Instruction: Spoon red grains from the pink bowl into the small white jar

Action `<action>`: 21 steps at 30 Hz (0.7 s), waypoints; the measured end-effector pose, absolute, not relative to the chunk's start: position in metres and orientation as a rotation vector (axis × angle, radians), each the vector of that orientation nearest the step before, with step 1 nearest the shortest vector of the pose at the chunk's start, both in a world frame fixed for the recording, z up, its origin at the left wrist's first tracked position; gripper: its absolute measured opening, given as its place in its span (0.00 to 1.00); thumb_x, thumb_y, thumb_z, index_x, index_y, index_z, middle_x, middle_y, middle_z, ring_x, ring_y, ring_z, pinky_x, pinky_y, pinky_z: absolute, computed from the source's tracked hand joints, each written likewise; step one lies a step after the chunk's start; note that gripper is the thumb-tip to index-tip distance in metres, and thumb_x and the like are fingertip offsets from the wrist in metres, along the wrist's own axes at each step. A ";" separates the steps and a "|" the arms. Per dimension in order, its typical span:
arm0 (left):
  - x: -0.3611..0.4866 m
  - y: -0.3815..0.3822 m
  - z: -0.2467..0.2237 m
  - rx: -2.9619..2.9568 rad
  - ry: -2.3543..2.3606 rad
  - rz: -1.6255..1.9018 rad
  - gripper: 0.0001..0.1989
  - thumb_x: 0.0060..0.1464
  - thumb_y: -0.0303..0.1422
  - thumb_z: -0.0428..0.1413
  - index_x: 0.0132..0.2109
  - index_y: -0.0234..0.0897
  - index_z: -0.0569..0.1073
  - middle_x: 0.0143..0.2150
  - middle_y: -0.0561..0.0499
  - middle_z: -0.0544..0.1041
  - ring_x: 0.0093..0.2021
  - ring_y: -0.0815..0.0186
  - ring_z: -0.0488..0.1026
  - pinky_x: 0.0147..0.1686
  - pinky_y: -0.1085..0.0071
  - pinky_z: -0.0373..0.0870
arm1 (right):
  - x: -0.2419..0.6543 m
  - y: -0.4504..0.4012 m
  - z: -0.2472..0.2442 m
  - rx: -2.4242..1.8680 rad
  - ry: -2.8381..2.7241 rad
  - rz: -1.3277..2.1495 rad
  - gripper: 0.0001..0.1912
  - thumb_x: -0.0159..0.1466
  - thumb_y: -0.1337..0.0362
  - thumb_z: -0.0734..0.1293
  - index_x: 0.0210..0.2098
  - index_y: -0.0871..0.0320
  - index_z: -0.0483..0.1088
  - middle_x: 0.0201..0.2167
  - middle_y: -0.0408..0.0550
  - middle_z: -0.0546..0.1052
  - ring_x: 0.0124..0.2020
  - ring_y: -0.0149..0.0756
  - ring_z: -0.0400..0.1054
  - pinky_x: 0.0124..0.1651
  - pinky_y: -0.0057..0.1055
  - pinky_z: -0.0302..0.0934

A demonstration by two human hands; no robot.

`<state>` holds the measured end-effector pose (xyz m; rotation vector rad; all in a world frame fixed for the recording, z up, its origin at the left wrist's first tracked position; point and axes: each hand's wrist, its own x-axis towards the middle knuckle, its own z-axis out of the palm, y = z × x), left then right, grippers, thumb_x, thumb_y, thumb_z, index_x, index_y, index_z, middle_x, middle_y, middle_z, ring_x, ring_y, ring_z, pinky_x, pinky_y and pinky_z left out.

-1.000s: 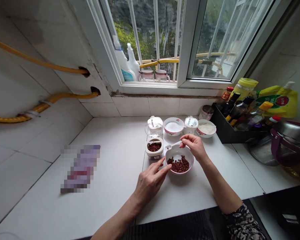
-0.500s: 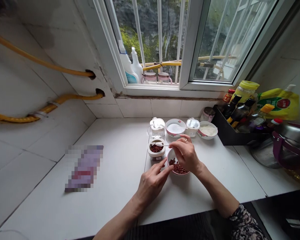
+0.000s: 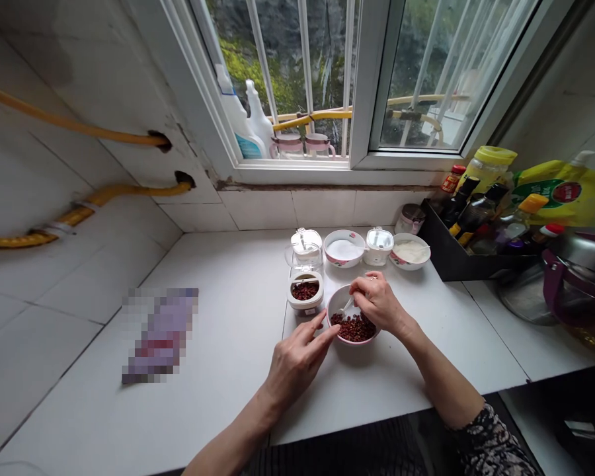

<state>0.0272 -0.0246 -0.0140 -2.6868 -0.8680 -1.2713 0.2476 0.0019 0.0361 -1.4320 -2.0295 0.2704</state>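
Note:
A white bowl with a pink rim (image 3: 330, 308) stands on the counter with small dark red, bean-like pieces (image 3: 354, 327) in its lower part. At its near left rim, my left hand (image 3: 297, 354) steadies it with thumb and fingers stretched along the edge. My right hand (image 3: 377, 303) is closed on the handle of a small white spoon (image 3: 346, 308), whose head reaches down into the bowl by the dark red pieces. Just left of the bowl, an uncovered white-rimmed jar (image 3: 305, 305) holds similar dark red pieces.
Behind stand a clear lidded jar (image 3: 306, 243), a bowl of white powder (image 3: 344, 262), another lidded jar (image 3: 379, 247) and a bowl of pale contents (image 3: 409, 264). A black box of bottles (image 3: 443, 261) and a steel pot (image 3: 525, 297) are right. A blurred purple packet (image 3: 163, 334) lies left.
My right hand has brought the spoon from above the jar to the right and down into the bowl. My left hand stays at the bowl. The view has shifted slightly.

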 end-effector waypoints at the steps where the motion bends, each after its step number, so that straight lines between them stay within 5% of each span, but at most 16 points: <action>1: 0.027 -0.025 -0.014 -2.688 -0.872 -1.270 0.13 0.64 0.25 0.52 0.52 0.39 0.76 0.55 0.41 0.76 0.43 0.63 0.78 0.39 0.71 0.77 | 0.246 0.001 0.036 -1.425 -2.013 0.325 0.10 0.60 0.73 0.58 0.29 0.56 0.69 0.21 0.40 0.76 0.26 0.33 0.67 0.58 0.43 0.54; 21: 0.027 -0.025 -0.014 -2.705 -0.881 -1.283 0.13 0.64 0.25 0.51 0.52 0.38 0.76 0.55 0.40 0.76 0.42 0.63 0.78 0.38 0.70 0.78 | 0.257 0.002 0.044 -1.522 -1.771 0.513 0.09 0.59 0.70 0.59 0.28 0.54 0.69 0.19 0.39 0.77 0.28 0.35 0.70 0.57 0.42 0.53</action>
